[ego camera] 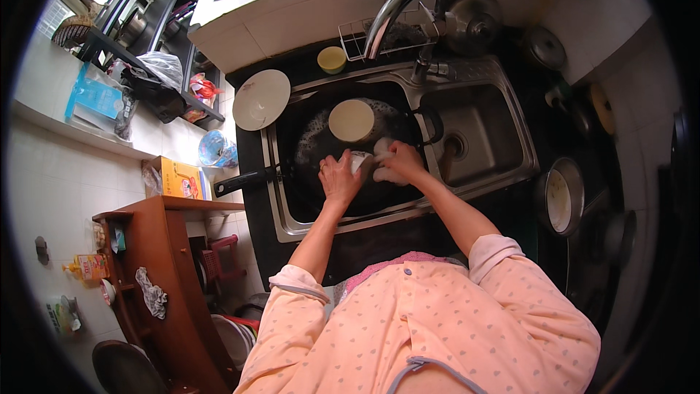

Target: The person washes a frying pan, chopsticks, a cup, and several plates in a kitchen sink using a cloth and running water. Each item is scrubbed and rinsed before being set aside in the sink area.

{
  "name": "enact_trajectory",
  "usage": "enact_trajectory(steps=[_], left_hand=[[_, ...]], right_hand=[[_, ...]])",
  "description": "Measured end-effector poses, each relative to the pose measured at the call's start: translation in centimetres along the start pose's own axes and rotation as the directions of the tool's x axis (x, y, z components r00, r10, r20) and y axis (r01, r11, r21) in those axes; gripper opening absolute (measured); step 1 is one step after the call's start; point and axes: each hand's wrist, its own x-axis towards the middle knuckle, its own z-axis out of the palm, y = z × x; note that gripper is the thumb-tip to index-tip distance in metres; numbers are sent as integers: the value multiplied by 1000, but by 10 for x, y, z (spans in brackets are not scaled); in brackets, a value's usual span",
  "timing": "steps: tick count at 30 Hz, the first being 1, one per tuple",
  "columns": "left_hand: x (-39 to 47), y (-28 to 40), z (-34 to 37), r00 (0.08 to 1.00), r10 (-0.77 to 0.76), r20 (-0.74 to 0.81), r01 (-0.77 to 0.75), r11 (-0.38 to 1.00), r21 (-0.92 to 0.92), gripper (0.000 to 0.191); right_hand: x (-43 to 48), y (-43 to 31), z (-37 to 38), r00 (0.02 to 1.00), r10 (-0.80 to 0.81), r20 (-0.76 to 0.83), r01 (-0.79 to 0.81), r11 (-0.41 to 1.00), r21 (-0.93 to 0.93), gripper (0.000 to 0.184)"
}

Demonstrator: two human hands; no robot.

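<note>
Over a black wok point(306, 186) with soapy water, resting in the larger sink basin, my left hand point(340, 178) grips a small white bowl point(361, 161) with a printed pattern. Close to its right side, my right hand point(403, 163) holds a white cloth or sponge point(389, 175). Just beyond both hands, a cream-coloured bowl point(351, 120) sits in the suds. The wok's long black handle point(243, 181) reaches out over the counter at the left.
A chrome faucet point(402, 0) arches behind the basins. The smaller steel basin point(481, 131) lies at right. A white plate point(261, 99) and a yellow cup point(331, 60) stand at the sink's edge. A metal pot point(563, 197) is on the right counter.
</note>
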Motion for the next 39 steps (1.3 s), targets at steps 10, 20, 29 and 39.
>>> enact_trajectory(steps=[10, 20, 29, 39], left_hand=[[5, -5, 24, 868, -458, 192, 423, 478, -770, 41], [11, -11, -7, 767, -364, 529, 431, -319, -844, 38], [35, -17, -70, 863, 2, 505, 500, -142, -854, 33], [47, -3, -47, 919, -391, 42, 226, 439, -870, 47]], right_hand=[[-2, -5, 12, 999, 14, 40, -34, 812, 583, 27], [-15, -62, 32, 668, -742, 56, 744, 664, -74, 20], [19, -100, -3, 893, -340, 293, 397, 904, -159, 56], [25, -48, 67, 989, 136, 59, -122, 519, 846, 31]])
